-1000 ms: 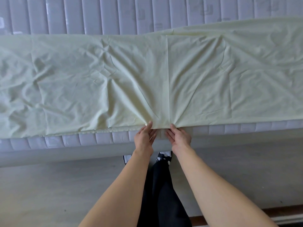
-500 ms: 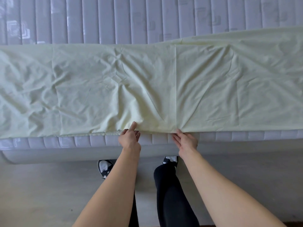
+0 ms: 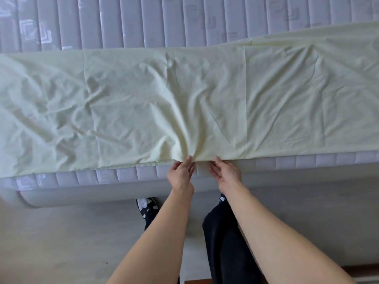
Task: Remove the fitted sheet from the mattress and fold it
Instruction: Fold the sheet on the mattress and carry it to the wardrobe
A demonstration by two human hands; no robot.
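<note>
The pale yellow fitted sheet (image 3: 143,103) lies folded into a long wrinkled strip across the quilted grey mattress (image 3: 123,23). Both hands are at the middle of its near edge. My left hand (image 3: 181,174) pinches the hem, and creases in the cloth fan out from its fingertips. My right hand (image 3: 224,174) is a short gap to the right. Its fingers are stretched out and its fingertips touch the hem over the mattress border. A straight fold line (image 3: 245,99) runs across the strip just right of the hands.
The mattress side and bed base (image 3: 82,189) run along in front of me. Below is a pale floor (image 3: 61,242), with my dark trouser legs and patterned shoes (image 3: 146,208). A wooden strip (image 3: 196,281) shows at the bottom edge.
Half a second ago my left hand was farther left along the hem. It has come back close to my right hand, and the cloth now bunches at its fingertips.
</note>
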